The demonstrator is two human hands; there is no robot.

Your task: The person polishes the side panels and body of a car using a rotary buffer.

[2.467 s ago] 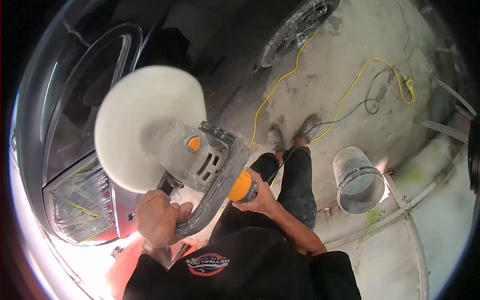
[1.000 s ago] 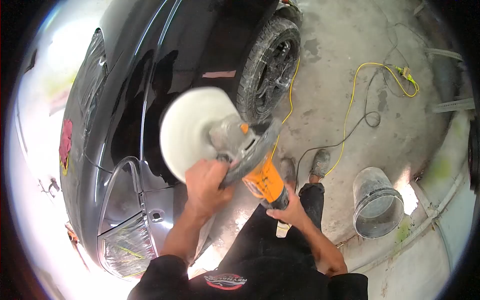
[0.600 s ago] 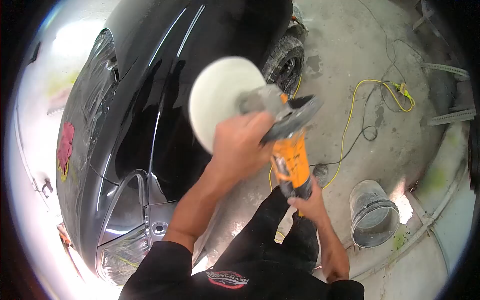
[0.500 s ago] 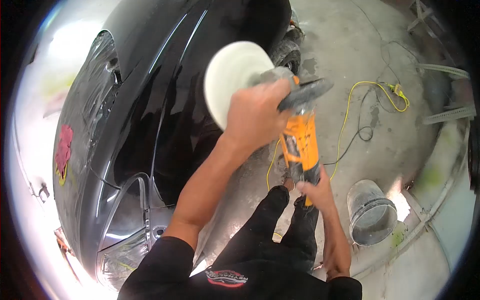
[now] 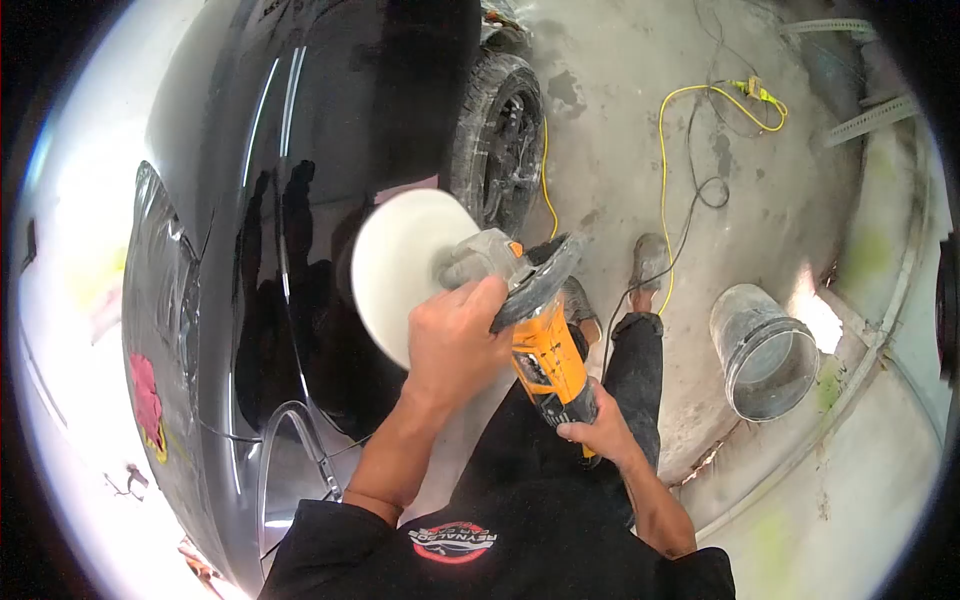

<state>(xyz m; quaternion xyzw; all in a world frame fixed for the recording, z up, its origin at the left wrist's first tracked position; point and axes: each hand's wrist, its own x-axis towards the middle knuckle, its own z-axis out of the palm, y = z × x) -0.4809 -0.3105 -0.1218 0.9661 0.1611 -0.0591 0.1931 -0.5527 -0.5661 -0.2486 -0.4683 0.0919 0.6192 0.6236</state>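
An orange and black polisher is held across the front of my body. Its round white pad faces the glossy black car panel on the left; whether the pad touches the paint I cannot tell. My left hand is closed around the front handle, close to the grey head and the black loop-shaped guard. Around the rear of the body, my right hand is wrapped with the thumb on top. The pad's face is hidden from me.
A car wheel is just beyond the pad. Yellow cord and a dark cable run over the concrete floor near my feet. A grey bucket lies to the right. A pink cloth rests on the car's plastic-covered glass.
The polisher has moved left and down in view, still in both hands. My view has shifted, showing more of the wheel, and my feet are now farther apart.
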